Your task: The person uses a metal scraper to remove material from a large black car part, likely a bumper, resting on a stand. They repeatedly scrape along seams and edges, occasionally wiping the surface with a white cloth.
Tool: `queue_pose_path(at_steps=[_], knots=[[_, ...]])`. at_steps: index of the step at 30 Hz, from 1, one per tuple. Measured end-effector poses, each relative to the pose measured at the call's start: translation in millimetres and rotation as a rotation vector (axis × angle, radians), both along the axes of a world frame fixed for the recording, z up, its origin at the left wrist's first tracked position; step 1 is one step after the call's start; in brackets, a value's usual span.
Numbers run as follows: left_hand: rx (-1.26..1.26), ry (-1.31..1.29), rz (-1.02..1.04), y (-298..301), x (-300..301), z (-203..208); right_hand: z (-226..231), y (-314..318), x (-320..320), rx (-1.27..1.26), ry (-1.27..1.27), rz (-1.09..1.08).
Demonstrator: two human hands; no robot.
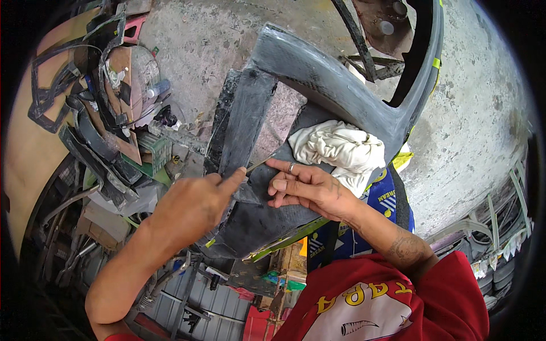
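Note:
A large panel, apparently a car bumper (318, 65), lies in front of me, grey and black with a scuffed, sanded-looking surface and a window-like opening. My left hand (196, 199) is closed at the left of its near part, index finger stretched along a thin, narrow strip-like tool (259, 165). The rest of that tool is hidden in the fist. Over the panel, my right hand (310, 190) has its fingers apart and its ringed index fingertip close to the tool's tip; I cannot tell if they touch. A crumpled white cloth (338, 146) lies on the panel beyond this hand.
Dark trim pieces (96, 128), a green crate (154, 152) and a bottle (159, 88) clutter the left side. Grey concrete floor (472, 108) stretches to the right. Blue printed fabric (387, 196) hangs under the panel's right side. Metal racks (500, 221) stand at the far right.

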State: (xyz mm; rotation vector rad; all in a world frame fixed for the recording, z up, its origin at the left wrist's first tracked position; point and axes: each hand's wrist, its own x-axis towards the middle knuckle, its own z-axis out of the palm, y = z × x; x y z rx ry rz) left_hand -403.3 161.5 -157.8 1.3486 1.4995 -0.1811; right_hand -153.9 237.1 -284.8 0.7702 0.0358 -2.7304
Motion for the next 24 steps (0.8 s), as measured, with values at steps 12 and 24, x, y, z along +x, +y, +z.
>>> queue_pose_path(at_steps=[12,24], knots=[[0.058,-0.071,0.498,-36,28,2,2,1,0,-0.015,0.005,-0.013],[0.064,-0.061,0.435,-29,24,4,0,2,0,0.0,0.031,0.002]])
